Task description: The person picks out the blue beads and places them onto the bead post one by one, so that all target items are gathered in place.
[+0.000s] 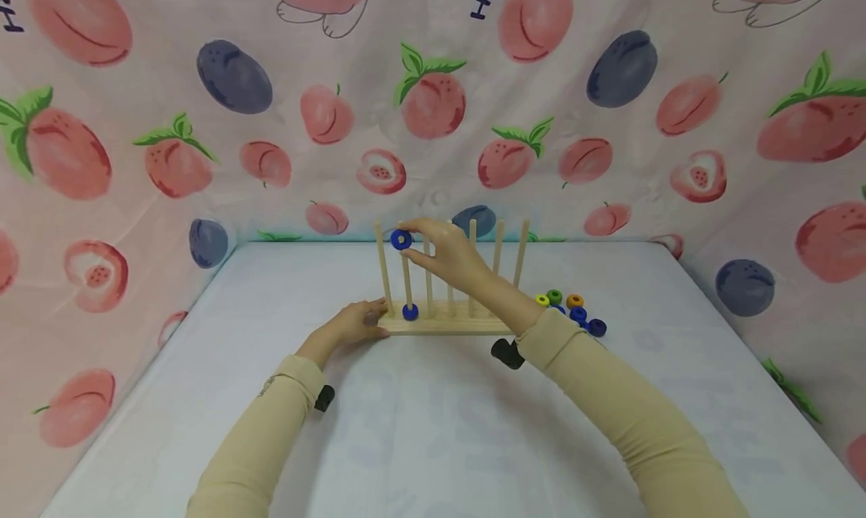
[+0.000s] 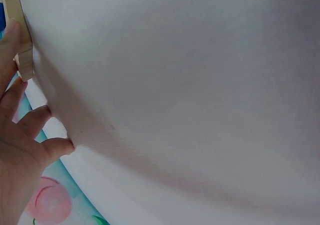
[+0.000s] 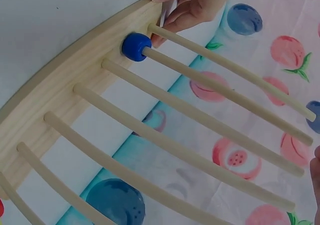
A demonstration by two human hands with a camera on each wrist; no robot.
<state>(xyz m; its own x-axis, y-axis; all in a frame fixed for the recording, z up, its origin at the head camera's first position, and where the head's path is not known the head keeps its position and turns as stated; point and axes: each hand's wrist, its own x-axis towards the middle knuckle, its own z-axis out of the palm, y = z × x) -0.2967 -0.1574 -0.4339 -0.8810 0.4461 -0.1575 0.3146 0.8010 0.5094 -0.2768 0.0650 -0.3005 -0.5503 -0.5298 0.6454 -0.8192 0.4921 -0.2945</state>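
A wooden rack with several upright pegs has a long flat base (image 1: 446, 326). My left hand (image 1: 348, 324) grips the base's left end, its thumb on the front side, as the right wrist view also shows. Up at the top of the second peg from the left, my right hand (image 1: 455, 253) pinches a blue bead (image 1: 395, 242) between thumb and fingers. The bead's hole faces me and lines up with the peg's tip; whether the peg has entered it I cannot tell. Another blue bead (image 3: 134, 47) sits at the foot of that same peg (image 3: 225, 89).
Right of the rack lies a loose group of beads: yellow (image 1: 542, 300), green (image 1: 555, 296), orange (image 1: 575, 301) and several blue ones (image 1: 597, 328). A fruit-print cloth (image 1: 433, 172) hangs behind the white table (image 1: 419, 428). Black wrist devices (image 1: 507, 353) sit under both forearms.
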